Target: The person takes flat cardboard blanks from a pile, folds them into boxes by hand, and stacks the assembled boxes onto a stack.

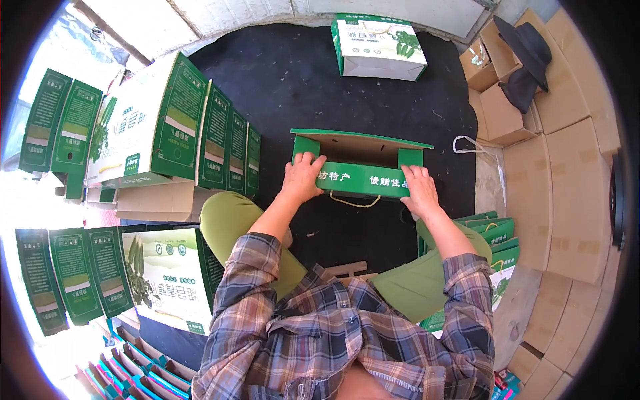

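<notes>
In front of me stands a green cardboard gift box (360, 175) with its top open and a brown inside. A cord handle (355, 202) hangs from its near side. My left hand (305, 179) grips the left end of the near panel, fingers bent over its top edge. At the right end, my right hand (419, 191) holds the same panel the same way, thumb on the outer face. The far flap stands up behind the opening. The box's lower part is hidden below the near panel.
A closed green and white box (380, 48) stands at the far edge of the black cloth (280, 73). Stacks of folded boxes (177, 127) lie at left, with more folded boxes (497, 233) by my right knee. Brown cartons (567, 193) line the right, a dark hat (527, 57) on top.
</notes>
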Tool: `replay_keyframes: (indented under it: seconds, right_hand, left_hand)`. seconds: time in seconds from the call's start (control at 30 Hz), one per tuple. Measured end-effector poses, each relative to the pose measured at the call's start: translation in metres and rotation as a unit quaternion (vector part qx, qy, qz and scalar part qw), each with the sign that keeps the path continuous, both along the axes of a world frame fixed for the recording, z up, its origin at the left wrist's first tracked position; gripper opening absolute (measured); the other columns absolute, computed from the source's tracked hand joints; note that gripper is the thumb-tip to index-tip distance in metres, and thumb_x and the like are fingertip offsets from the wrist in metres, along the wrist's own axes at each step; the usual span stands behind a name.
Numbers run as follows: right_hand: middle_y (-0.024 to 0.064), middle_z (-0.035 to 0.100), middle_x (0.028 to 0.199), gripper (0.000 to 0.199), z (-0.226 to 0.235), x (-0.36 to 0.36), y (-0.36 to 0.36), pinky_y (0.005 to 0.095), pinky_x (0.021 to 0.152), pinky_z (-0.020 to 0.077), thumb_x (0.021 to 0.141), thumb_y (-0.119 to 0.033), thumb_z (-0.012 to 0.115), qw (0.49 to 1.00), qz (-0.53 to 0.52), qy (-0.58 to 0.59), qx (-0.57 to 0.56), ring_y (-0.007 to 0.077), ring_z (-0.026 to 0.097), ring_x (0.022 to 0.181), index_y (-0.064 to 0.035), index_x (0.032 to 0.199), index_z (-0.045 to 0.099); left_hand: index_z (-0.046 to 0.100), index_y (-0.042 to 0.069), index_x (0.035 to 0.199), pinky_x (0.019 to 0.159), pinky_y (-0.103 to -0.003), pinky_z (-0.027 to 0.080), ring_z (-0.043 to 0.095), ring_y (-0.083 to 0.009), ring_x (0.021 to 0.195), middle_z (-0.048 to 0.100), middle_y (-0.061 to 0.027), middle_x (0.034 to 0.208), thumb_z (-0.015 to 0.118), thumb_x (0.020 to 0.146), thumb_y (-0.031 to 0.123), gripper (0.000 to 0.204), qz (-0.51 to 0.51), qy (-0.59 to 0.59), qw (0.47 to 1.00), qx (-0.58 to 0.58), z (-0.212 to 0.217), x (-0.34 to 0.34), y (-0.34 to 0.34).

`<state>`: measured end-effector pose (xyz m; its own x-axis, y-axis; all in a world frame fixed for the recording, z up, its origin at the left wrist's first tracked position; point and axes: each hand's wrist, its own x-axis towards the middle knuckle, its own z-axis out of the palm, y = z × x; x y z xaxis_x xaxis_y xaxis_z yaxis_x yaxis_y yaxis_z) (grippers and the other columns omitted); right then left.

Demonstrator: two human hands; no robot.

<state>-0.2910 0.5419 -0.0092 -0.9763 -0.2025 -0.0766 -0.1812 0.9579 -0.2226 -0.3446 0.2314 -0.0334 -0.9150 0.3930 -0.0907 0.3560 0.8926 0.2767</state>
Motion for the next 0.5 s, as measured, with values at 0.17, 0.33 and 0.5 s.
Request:
replay_keyframes:
  seconds: [0.17,0.33,0.5]
  right_hand:
    - [0.0123,0.048,0.124,0.083,-0.004,0.003,0.003,0.0404,0.093,0.0414,0.058,-0.004,0.078,1.0,0.021,-0.012,0.007,0.0297,0.043,0.118,-0.0075,0.132,0.041]
    - [0.012,0.029,0.146,0.084,-0.019,0.007,0.005,0.046,0.1,0.0365,0.071,-0.008,0.071,0.995,0.033,-0.051,0.081,0.0283,0.026,0.136,-0.01,0.142,0.026]
    - [0.0122,0.021,0.15,0.089,-0.011,0.002,-0.004,0.0458,0.103,0.0348,0.073,-0.013,0.072,0.988,0.017,-0.103,0.113,0.0286,0.02,0.139,-0.0096,0.144,0.02]
  left_hand:
    - [0.043,0.019,0.132,0.097,-0.053,0.036,0.041,-0.0312,0.119,0.046,-0.011,0.119,0.084,0.053,0.026,0.089,-0.015,0.008,1.0,-0.008,-0.008,-0.001,0.0]
    - [0.034,0.017,0.139,0.106,-0.06,0.021,0.036,-0.0311,0.125,0.043,-0.0106,0.128,0.084,0.055,0.031,0.098,-0.008,0.033,0.999,-0.002,-0.016,0.003,0.006]
    - [0.034,0.014,0.139,0.109,-0.055,0.019,0.035,-0.0315,0.125,0.042,-0.0105,0.128,0.085,0.055,0.031,0.099,-0.059,0.057,0.996,0.033,-0.021,0.003,0.01]
